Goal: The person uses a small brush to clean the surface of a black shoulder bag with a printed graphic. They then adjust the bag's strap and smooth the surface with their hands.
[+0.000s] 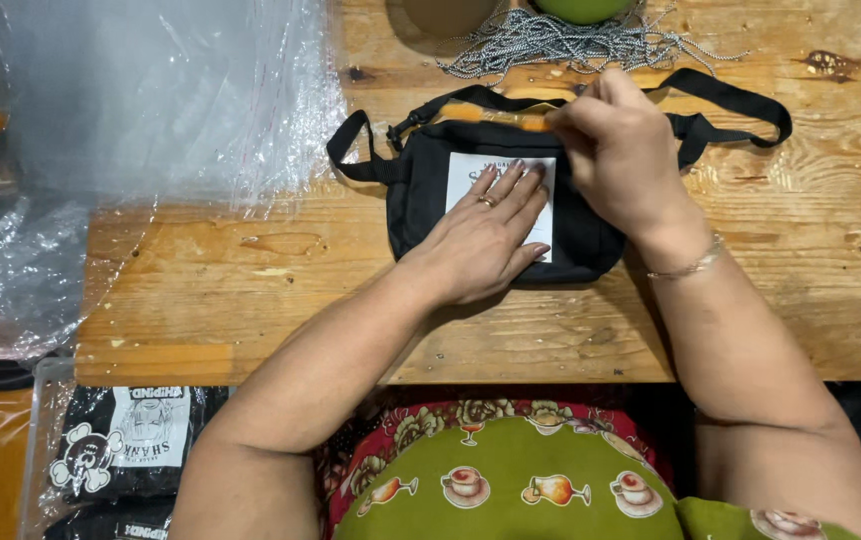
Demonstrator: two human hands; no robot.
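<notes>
while left fingers (506,190) press flat, right fingers (572,112) pinch the pouch (420,195).

Black bag (590,240), white patch (502,190); black-white speckled cord (550,40); honey-brown wooden table (250,290).

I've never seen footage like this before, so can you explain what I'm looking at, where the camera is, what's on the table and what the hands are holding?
There is no machine: a camera worn on a person's head looks down at their bare hands. The left hand presses flat on a black waist bag with a white label, lying on a wooden table. The right hand pinches a thin orange stick-like thing at the bag's top edge. Clear plastic sheeting lies at the left, speckled cord at the far edge, and packed black bags sit below.
</notes>
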